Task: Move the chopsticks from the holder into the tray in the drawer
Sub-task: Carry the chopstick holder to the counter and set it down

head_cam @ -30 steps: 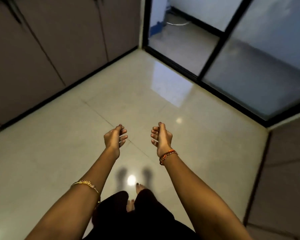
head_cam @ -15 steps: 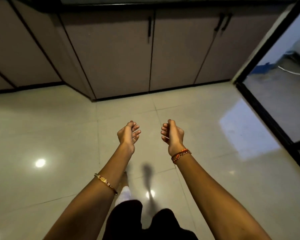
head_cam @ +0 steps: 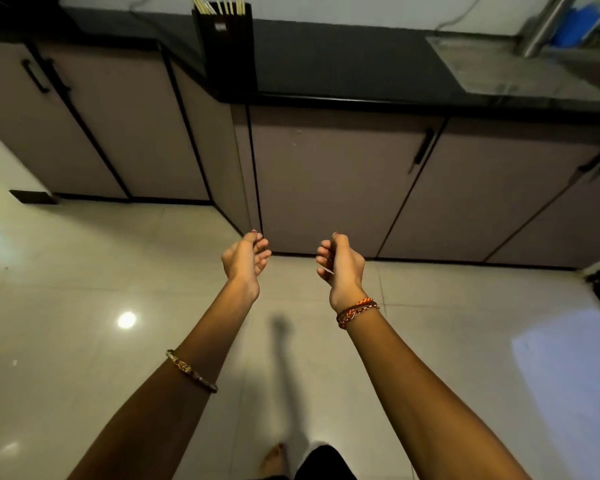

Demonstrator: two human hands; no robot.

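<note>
Nearest you, a bare foot (head_cam: 274, 457) stands on the glossy pale tiled floor (head_cam: 84, 306). Your left hand (head_cam: 245, 259) and right hand (head_cam: 342, 266) are raised side by side over the floor, apart from each other, fingers loosely curled and holding nothing. Beyond them run mauve cabinet doors (head_cam: 326, 181) with black handles. On the black surface (head_cam: 343, 64) above, at its corner, stands a black holder (head_cam: 226, 46); the pale chopsticks (head_cam: 222, 4) stand upright in it, long axis vertical, tops cut by the frame edge. Half a second ago only cabinets showed; now surface and holder have come into view.
</note>
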